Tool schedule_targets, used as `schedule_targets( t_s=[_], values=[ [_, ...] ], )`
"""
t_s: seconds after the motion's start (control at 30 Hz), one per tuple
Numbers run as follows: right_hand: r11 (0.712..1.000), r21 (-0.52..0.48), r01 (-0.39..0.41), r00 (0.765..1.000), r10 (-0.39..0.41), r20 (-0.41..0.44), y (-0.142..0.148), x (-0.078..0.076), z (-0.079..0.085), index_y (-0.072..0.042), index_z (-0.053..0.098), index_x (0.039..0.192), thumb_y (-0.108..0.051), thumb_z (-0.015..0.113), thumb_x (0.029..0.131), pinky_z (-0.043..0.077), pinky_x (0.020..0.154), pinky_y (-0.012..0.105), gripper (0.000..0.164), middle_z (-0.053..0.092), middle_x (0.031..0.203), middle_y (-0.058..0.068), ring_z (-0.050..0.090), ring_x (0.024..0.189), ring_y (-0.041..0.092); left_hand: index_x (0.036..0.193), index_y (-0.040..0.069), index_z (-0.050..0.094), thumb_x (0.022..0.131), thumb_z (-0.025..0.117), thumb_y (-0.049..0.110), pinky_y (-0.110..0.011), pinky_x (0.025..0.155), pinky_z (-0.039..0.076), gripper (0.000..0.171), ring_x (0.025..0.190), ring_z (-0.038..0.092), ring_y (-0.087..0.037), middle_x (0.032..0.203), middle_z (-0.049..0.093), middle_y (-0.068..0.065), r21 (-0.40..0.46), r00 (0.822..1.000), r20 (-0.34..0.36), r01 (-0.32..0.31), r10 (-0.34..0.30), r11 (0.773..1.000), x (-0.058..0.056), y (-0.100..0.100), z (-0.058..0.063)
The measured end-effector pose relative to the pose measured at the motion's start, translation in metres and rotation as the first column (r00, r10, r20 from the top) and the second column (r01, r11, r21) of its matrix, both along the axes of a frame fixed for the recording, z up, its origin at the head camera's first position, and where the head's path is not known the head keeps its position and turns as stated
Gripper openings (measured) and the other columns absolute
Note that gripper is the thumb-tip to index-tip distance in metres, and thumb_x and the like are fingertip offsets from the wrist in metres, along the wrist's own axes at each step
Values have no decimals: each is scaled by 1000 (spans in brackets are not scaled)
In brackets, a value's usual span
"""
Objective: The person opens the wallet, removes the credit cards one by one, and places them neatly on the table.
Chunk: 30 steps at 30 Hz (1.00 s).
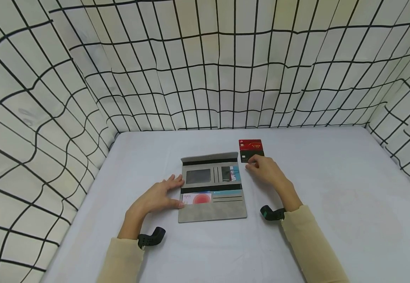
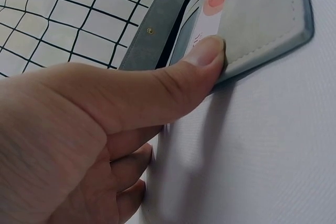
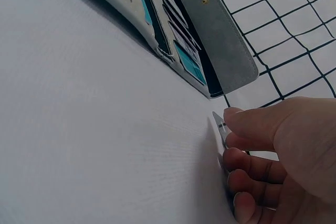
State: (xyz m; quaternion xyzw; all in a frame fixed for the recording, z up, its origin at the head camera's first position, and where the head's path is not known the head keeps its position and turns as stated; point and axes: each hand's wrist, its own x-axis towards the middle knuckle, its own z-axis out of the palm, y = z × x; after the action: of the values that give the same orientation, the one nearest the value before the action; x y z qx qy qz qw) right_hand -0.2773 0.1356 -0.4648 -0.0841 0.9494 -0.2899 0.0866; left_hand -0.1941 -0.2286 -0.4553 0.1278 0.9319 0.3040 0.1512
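Under the left hand [image 1: 155,198], open grey wallet [image 1: 212,188] lies flat on the table [image 1: 332,188], thumb pressing its left edge, fingers straight. Just right of the wallet, right hand [image 1: 266,171] pinches the dark card [image 1: 249,156]'s near edge; red card [image 1: 250,144] beyond it.

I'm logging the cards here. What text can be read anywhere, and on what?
"VIP": gold letters on the red card beyond the right hand.
Print on the white and red card in the wallet: too blurred to read.
Dark card under the red one: print too small.
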Motion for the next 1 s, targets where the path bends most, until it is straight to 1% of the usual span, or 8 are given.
schedule_targets(
  t_s=[0.13,0.4,0.57,0.8,1.0],
  values=[
    [1000,1,-5,1000,5,-6,0,1,0,-7,64,124,-33,61,100,56,82,39,35,67,99,13,58,89,26,149,8,48,79,83,32,-68,122,10,82,153,20,-45,162,35,-9,1,1000,4,0,0,1000,0,0,0],
    [1000,-5,5,1000,-5,1,-2,2,2,-9,64,124,-33,62,100,58,86,40,35,67,103,14,58,91,26,149,8,49,79,84,34,-69,120,12,83,152,22,-47,161,37,-11,-9,1000,-17,11,-11,1000,0,0,1],
    [1000,-26,6,1000,-6,3,-5,3,7,-8,63,124,-32,62,100,57,81,36,34,67,101,14,58,89,25,148,7,49,79,84,33,-69,120,12,82,152,22,-46,161,37,-11,-5,1000,-23,11,-11,1000,0,0,0],
    [997,-72,2,1000,-3,-8,-10,7,14,-8,61,121,-31,65,98,54,72,29,33,65,94,11,57,84,23,147,5,49,80,83,29,-67,122,12,80,154,22,-39,161,38,-11,1,1000,-25,17,-17,1000,1,0,1],
    [995,-92,-50,998,46,-38,-14,7,16,-6,63,119,-26,70,94,49,66,25,33,60,88,9,54,80,21,148,5,49,80,83,28,-66,122,12,79,154,22,-39,161,37,-11,1,1000,-20,14,-14,1000,1,-1,1]
  ],
)
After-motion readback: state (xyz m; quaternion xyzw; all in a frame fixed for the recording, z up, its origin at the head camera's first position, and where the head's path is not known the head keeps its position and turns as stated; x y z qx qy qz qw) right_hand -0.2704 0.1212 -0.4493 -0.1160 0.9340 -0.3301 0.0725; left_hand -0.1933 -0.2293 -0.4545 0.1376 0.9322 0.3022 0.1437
